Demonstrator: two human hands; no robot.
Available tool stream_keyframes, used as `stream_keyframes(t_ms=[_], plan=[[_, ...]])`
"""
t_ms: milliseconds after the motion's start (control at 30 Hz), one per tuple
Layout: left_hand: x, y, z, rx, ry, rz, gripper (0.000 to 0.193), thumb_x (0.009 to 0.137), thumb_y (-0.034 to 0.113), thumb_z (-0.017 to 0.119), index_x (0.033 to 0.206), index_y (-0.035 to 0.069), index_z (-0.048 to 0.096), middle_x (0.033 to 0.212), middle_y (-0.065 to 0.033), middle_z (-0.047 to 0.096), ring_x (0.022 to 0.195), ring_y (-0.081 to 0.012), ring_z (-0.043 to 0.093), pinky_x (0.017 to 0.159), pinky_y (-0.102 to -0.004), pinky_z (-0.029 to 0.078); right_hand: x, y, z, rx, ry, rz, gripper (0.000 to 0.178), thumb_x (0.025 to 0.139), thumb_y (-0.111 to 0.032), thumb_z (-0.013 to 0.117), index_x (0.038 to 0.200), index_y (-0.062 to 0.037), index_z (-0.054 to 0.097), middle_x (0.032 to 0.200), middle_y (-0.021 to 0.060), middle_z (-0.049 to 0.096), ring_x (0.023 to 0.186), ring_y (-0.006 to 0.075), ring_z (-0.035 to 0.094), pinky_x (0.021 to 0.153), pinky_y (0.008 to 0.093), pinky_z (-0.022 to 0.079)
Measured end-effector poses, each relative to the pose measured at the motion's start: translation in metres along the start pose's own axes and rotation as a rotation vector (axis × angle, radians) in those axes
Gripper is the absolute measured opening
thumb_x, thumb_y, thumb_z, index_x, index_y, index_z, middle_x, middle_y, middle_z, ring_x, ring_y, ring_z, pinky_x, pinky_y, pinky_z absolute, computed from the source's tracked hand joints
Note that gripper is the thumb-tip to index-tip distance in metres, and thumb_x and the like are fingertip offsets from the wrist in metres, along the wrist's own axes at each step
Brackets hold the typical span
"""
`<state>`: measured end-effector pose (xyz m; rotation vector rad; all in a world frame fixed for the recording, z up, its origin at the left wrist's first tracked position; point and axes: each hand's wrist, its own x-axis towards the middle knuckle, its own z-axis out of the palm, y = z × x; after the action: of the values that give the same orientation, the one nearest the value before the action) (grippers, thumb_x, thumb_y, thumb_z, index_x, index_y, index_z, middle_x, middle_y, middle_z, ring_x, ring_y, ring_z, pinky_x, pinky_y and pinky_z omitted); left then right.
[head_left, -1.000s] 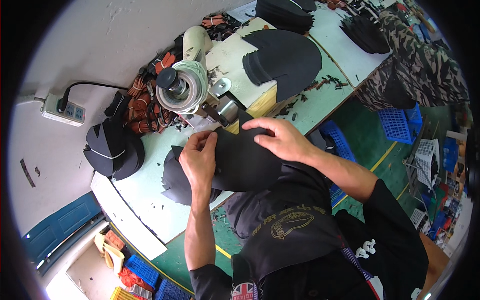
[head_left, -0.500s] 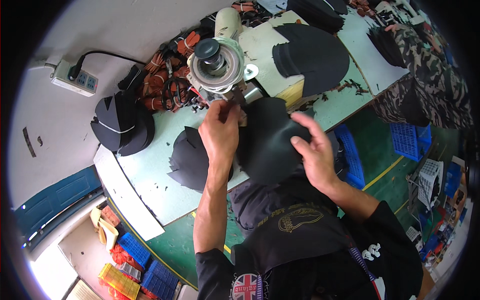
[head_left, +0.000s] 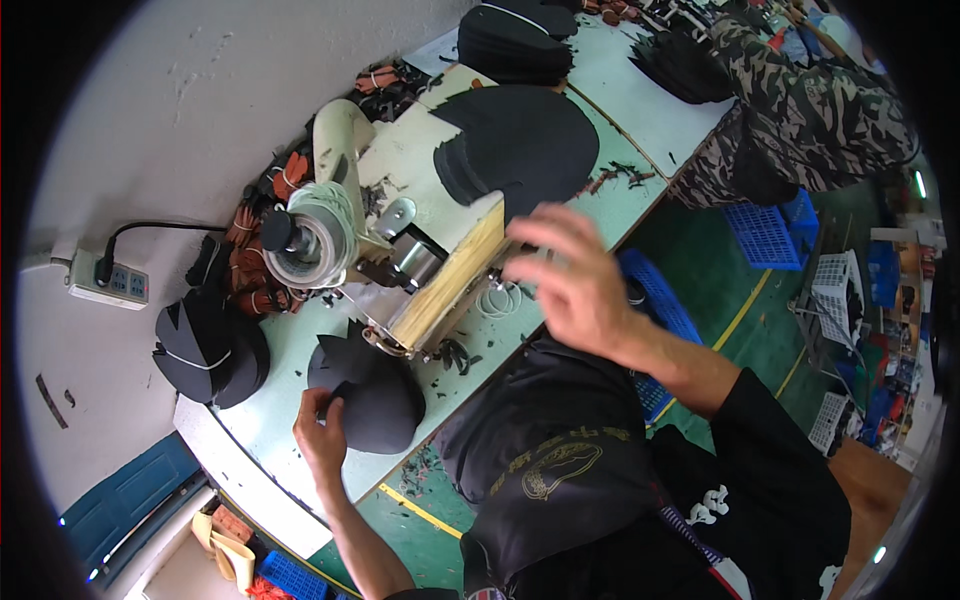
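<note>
My left hand (head_left: 321, 430) is at the left edge of a pile of black, curved sheet pieces (head_left: 375, 395) on the table, its thumb and fingers closed on the rim of a piece. My right hand (head_left: 580, 285) is in the air with fingers apart and slightly blurred, holding nothing. It is nearest to the front end of a larger stack of black sheet pieces (head_left: 525, 145) on the machine's pale top. Between my hands stands a bench machine (head_left: 315, 240) with a round dial head, a metal roller (head_left: 415, 262) and a worn yellow front edge (head_left: 450, 280).
A tied black bundle (head_left: 205, 350) lies at the left, another (head_left: 515, 40) at the back. Brown strap bundles (head_left: 250, 270) line the wall beside a power strip (head_left: 110, 280). Dark scraps litter the table. A person in camouflage (head_left: 800, 110) works at the right, above a blue crate (head_left: 770, 230).
The black piece that was at the machine is no longer there. My left hand has moved to the pile at the left, and my right hand toward the far stack. The view has shifted.
</note>
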<state>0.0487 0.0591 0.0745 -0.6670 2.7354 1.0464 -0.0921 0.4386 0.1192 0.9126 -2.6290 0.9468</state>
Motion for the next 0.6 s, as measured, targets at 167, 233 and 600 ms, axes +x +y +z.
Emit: stream_keyframes(t_ms=[167, 233, 600], plan=[[0.001, 0.101, -0.002, -0.309, -0.349, 0.106, 0.021, 0.089, 0.009, 0.067, 0.108, 0.001, 0.071, 0.093, -0.0068, 0.071, 0.088, -0.0124, 0.063, 0.083, -0.025, 0.048, -0.016, -0.042, 0.034, 0.815, -0.458, 0.056, 0.029, 0.085, -0.012, 0.068, 0.114, -0.0135, 0.07, 0.135, 0.016, 0.053, 0.13, 0.0359, 0.047, 0.11, 0.0405, 0.034], [0.015, 0.112, 0.027, -0.459, -0.185, 0.05, 0.021, 0.093, 0.014, 0.065, 0.107, -0.001, 0.071, 0.091, -0.0069, 0.071, 0.087, -0.0104, 0.062, 0.081, -0.0232, 0.047, -0.008, -0.044, 0.03, 1.042, -0.634, 0.246, 0.031, 0.09, -0.012, 0.065, 0.121, -0.0093, 0.065, 0.131, 0.0149, 0.056, 0.124, 0.0266, 0.052, 0.106, 0.036, 0.038], [0.035, 0.15, 0.063, -0.306, 0.136, -0.17, 0.024, 0.084, 0.022, 0.072, 0.096, 0.0, 0.072, 0.078, -0.0092, 0.073, 0.069, -0.0138, 0.066, 0.068, -0.0282, 0.051, 0.039, -0.011, 0.052, 0.583, -0.494, 0.484, 0.029, 0.088, -0.003, 0.054, 0.113, 0.0004, 0.067, 0.107, 0.0144, 0.071, 0.096, 0.0176, 0.067, 0.087, 0.0299, 0.05]])
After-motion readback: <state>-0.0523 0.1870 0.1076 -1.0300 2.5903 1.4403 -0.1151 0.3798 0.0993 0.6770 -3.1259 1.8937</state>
